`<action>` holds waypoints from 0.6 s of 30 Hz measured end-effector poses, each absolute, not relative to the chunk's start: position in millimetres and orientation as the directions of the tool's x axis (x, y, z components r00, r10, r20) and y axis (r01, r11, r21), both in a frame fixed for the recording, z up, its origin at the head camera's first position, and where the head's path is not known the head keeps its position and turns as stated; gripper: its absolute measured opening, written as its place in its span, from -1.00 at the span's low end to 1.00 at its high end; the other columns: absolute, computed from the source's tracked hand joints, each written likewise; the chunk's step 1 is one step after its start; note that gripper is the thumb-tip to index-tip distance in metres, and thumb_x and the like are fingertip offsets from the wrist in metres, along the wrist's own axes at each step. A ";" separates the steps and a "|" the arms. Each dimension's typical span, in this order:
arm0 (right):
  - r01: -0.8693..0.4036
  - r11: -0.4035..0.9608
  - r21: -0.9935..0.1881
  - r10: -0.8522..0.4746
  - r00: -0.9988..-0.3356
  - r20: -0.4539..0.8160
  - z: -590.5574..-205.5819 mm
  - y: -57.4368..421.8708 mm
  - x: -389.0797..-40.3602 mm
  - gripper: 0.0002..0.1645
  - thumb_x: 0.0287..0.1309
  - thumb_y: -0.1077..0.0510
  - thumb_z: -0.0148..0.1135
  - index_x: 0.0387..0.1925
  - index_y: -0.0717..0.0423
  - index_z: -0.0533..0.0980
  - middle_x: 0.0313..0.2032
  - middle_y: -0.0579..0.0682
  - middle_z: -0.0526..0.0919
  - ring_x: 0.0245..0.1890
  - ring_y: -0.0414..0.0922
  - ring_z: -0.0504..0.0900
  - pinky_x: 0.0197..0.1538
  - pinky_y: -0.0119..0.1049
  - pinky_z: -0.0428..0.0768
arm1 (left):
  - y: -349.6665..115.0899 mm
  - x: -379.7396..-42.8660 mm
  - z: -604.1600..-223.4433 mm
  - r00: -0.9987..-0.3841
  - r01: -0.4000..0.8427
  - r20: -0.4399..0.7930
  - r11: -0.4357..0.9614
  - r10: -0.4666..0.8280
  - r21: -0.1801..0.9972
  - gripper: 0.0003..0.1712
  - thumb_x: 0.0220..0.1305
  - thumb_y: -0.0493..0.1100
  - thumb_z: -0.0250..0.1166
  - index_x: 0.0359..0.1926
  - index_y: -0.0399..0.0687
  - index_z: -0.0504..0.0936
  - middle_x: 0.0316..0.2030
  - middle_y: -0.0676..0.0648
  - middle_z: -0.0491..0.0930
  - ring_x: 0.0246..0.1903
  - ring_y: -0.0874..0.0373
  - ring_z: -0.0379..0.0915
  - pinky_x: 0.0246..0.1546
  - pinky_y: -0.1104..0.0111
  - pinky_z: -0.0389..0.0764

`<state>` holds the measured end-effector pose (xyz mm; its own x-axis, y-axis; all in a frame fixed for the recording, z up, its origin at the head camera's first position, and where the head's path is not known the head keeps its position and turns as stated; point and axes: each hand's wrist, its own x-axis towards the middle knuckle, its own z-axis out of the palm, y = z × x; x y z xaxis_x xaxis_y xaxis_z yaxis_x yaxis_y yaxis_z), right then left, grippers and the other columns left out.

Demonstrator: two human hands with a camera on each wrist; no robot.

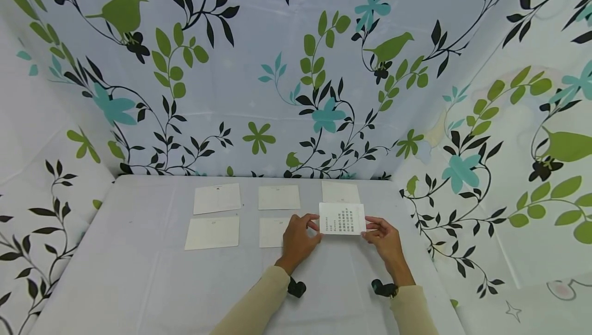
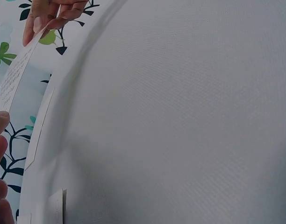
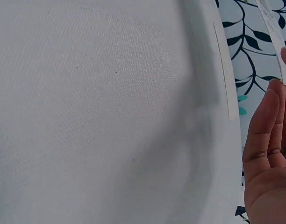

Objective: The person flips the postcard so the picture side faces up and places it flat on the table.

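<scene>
A white card [image 1: 342, 219] with rows of dark printed characters is held up over the table between both hands. My left hand [image 1: 299, 240] pinches its left edge between thumb and fingers. At the opposite edge, my right hand [image 1: 385, 242] pinches the card near its lower corner. In the left wrist view the card [image 2: 17, 74] appears tilted, its print visible, with the right hand [image 2: 54, 16] at its far end. The right wrist view catches the card's edge [image 3: 274, 37] by the right thumb and fingers [image 3: 262, 135].
Several blank-looking cards lie in two rows, among them an upper left card [image 1: 217, 199], a lower left card [image 1: 213, 233], an upper middle card [image 1: 279, 197] and an upper right card [image 1: 340, 191]. The left hand partly covers a lower middle card [image 1: 270, 233]. Patterned cloth [image 1: 259, 68] surrounds the white table [image 1: 139, 273].
</scene>
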<state>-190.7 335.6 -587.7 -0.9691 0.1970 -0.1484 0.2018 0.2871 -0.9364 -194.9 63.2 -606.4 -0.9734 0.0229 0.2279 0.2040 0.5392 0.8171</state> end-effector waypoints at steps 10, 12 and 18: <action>0.182 0.347 -0.920 0.176 -0.976 -0.127 -592.0 337.1 -187.5 -0.28 0.14 0.42 0.50 0.32 -0.01 0.58 0.11 0.18 0.61 -0.10 -0.08 0.67 -0.10 -0.44 0.66 | 64.6 -193.9 -609.0 -0.976 0.193 0.214 0.570 0.031 0.799 -0.49 0.09 -0.19 0.65 0.10 0.03 0.79 -0.27 0.01 0.67 -0.30 0.26 0.36 -0.33 0.42 0.43; 0.186 0.352 -0.917 0.184 -0.975 -0.127 -593.2 337.1 -186.9 -0.29 0.14 0.42 0.50 0.32 -0.01 0.59 0.10 0.17 0.62 -0.10 -0.08 0.68 -0.11 -0.44 0.66 | 65.0 -194.4 -610.5 -0.977 0.191 0.212 0.574 0.032 0.796 -0.50 0.08 -0.20 0.65 0.10 0.04 0.79 -0.28 0.04 0.67 -0.30 0.27 0.35 -0.33 0.42 0.42; 0.204 0.384 -0.900 0.199 -0.971 -0.135 -595.7 337.0 -185.4 -0.30 0.17 0.40 0.50 0.33 -0.01 0.58 0.10 0.17 0.63 -0.09 -0.07 0.67 -0.12 -0.45 0.64 | 65.5 -193.5 -612.1 -0.980 0.178 0.195 0.566 0.032 0.805 -0.55 0.08 -0.22 0.62 0.04 0.06 0.81 -0.31 0.07 0.67 -0.31 0.26 0.33 -0.34 0.43 0.41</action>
<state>-185.4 337.0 -595.7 -0.9707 0.1985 -0.1354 0.2041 0.3840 -0.9005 -193.5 65.5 -612.1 -0.9804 0.0317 0.1946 0.1780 0.5660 0.8049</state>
